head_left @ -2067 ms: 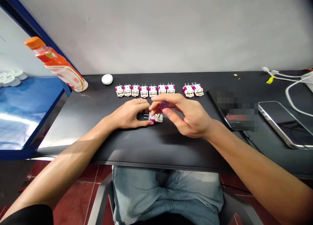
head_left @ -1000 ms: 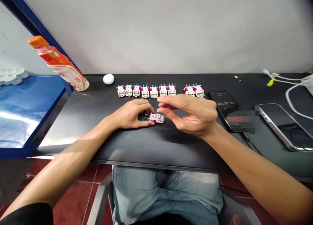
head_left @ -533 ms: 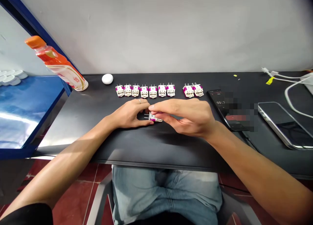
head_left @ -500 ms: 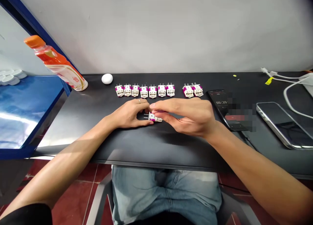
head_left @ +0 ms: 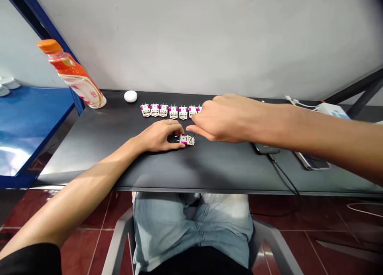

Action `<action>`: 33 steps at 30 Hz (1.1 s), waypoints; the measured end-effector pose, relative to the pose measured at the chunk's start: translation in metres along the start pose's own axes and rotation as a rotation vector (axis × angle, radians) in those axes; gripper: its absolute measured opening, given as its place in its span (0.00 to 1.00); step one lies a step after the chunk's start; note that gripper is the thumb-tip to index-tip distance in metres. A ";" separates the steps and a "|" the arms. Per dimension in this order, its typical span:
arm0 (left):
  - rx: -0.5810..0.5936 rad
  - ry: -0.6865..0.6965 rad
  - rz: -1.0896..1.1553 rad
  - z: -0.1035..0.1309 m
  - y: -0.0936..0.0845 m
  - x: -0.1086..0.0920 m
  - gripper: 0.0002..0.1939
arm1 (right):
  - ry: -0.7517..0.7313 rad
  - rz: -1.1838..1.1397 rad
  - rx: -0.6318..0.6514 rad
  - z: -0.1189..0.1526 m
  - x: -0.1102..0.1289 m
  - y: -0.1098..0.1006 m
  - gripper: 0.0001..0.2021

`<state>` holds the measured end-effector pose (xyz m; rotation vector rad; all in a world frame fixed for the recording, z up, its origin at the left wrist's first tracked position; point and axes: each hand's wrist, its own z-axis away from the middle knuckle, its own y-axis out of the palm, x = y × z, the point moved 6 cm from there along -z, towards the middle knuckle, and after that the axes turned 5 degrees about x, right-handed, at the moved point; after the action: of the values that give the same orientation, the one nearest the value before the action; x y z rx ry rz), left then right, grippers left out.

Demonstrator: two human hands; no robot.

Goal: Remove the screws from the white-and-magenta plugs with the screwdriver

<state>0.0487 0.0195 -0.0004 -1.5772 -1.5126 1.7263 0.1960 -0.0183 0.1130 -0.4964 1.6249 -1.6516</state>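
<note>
On the black desk (head_left: 98,147) the left hand (head_left: 158,135) lies palm down, its fingers curled loosely around the left end of a small white-and-magenta plug part (head_left: 187,139), thumb and fingertips pinching it against the desk top. The part lies on its side near the middle of the desk, metal prongs pointing left into the hand.

The right hand (head_left: 223,117) comes in from the right, above the desk, fingers bunched and mostly closed — its index fingertip pointing down at the right end of the same part. A thin dark tool seems to sit between fingertip and part, though it is too small to be sure, so whether the hand grips anything cannot be told.

Just beyond the hands, a row of matching plug parts (head_left: 167,110) stands in a line, its right end hidden behind the right hand. Farther left sit a small white oval object (head_left: 131,96) and an orange bottle (head_left: 73,75). To the right, a phone (head_left: 265,148) shows below the forearm.
</note>
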 end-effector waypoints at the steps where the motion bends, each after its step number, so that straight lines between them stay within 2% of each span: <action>1: 0.002 0.001 0.007 0.000 0.000 0.000 0.20 | 0.024 0.003 0.165 -0.007 0.001 0.001 0.18; 3: 0.013 -0.004 0.027 -0.001 0.001 0.001 0.19 | 0.086 0.002 0.429 -0.013 0.003 0.001 0.16; 4: 0.019 -0.009 0.036 -0.001 0.002 0.001 0.20 | 0.085 0.010 0.520 -0.013 0.006 0.000 0.15; 5: 0.022 -0.014 0.045 -0.001 0.002 0.002 0.20 | 0.045 0.006 0.556 -0.012 0.010 -0.004 0.12; 8: 0.023 -0.010 0.058 -0.002 0.003 0.003 0.20 | -0.083 -0.089 0.531 -0.007 0.019 -0.014 0.08; 10: 0.019 -0.001 0.058 -0.002 0.004 0.003 0.20 | -0.041 -0.099 0.504 -0.002 0.016 -0.017 0.05; 13: 0.018 -0.010 0.049 -0.003 0.004 0.003 0.20 | 0.103 0.005 0.576 0.003 0.005 -0.010 0.18; 14: 0.021 -0.012 0.046 -0.003 0.004 0.002 0.20 | 0.103 0.040 0.596 0.004 0.004 -0.008 0.20; 15: 0.023 -0.012 0.044 -0.002 0.003 0.002 0.20 | 0.069 0.061 0.605 0.004 0.005 -0.006 0.19; 17: 0.023 -0.009 0.045 -0.002 0.003 0.001 0.20 | -0.046 0.073 0.579 0.003 0.007 -0.004 0.11; 19: 0.026 -0.006 0.054 -0.002 0.003 0.001 0.20 | -0.138 0.059 0.531 0.003 0.007 -0.003 0.13; 22: 0.024 -0.012 0.060 -0.001 0.003 0.001 0.20 | -0.197 -0.042 0.447 0.004 0.003 -0.006 0.12; 25: 0.014 -0.021 0.045 -0.001 0.003 0.002 0.21 | -0.173 -0.164 0.474 0.002 0.003 -0.009 0.15; 28: 0.020 -0.033 0.030 -0.002 0.003 0.002 0.21 | -0.115 -0.095 0.559 -0.002 0.009 -0.009 0.15; 33: 0.016 -0.013 0.029 -0.002 0.003 0.000 0.20 | -0.065 -0.052 0.501 -0.011 0.014 -0.011 0.13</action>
<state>0.0512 0.0192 -0.0025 -1.5903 -1.4848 1.7638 0.1763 -0.0226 0.1195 -0.3307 1.0994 -1.9727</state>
